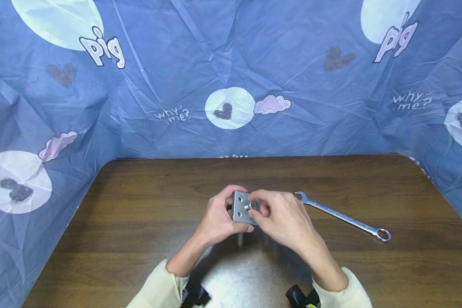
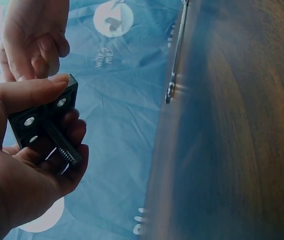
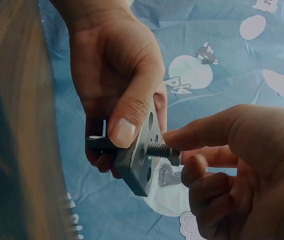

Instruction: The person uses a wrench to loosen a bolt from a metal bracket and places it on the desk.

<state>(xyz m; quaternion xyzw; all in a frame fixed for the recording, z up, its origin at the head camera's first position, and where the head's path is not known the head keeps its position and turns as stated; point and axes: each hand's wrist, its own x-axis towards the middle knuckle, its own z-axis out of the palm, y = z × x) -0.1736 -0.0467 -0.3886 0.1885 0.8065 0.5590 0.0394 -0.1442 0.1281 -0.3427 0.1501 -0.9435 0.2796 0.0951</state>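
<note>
Above the table, my left hand (image 1: 219,216) grips a small grey metal plate (image 1: 237,206) with several round holes, held by its edges. A bolt (image 1: 253,205) passes through the plate, its head on the side facing my right hand (image 1: 285,216). That hand pinches the bolt at its head with thumb and fingertips. In the right wrist view, bare bolt thread (image 3: 158,149) shows between the head and the plate (image 3: 134,175). The threaded end (image 2: 64,145) sticks out of the far side, close to my left fingers, in the left wrist view.
A combination wrench (image 1: 342,217) lies on the brown wooden table (image 1: 146,192), right of my right hand. Its open end is near that hand's knuckles. Blue printed cloth (image 1: 158,85) hangs behind the table and along both sides.
</note>
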